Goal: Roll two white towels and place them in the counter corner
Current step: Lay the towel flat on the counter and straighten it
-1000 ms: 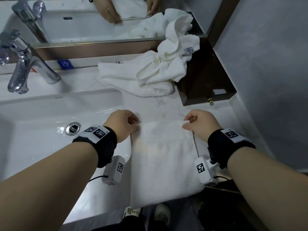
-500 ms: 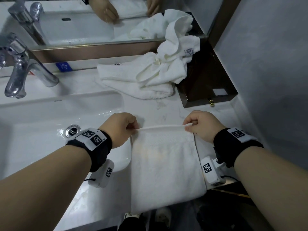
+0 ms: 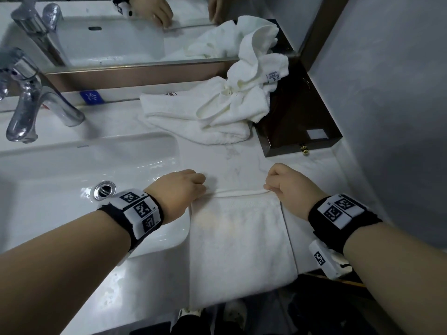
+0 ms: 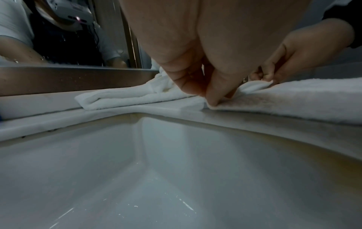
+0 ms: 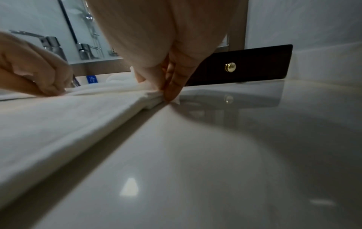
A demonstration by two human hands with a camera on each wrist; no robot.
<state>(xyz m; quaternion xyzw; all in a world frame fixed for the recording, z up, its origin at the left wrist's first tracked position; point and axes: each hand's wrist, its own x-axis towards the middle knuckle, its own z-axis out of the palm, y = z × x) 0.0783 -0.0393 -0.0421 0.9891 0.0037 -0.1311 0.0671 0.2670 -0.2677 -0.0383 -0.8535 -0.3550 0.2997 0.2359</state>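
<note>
A folded white towel (image 3: 238,245) lies flat on the counter in front of me, its near end hanging over the front edge. My left hand (image 3: 183,187) pinches its far left corner (image 4: 213,103), and my right hand (image 3: 285,184) pinches its far right corner (image 5: 156,96). Between the hands the far edge is curled into a thin first turn (image 3: 237,193). A second white towel (image 3: 210,110) lies crumpled at the back of the counter against the mirror frame, partly draped over a dark box.
A dark brown box (image 3: 300,122) with a brass knob (image 5: 230,67) fills the back right corner by the grey wall. The sink basin (image 3: 72,180) with its drain and chrome faucet (image 3: 29,105) lies to the left. A mirror (image 3: 121,32) runs along the back.
Both hands have turned the towel's far edge over towards me, forming a thin roll where the edge lay flat before.
</note>
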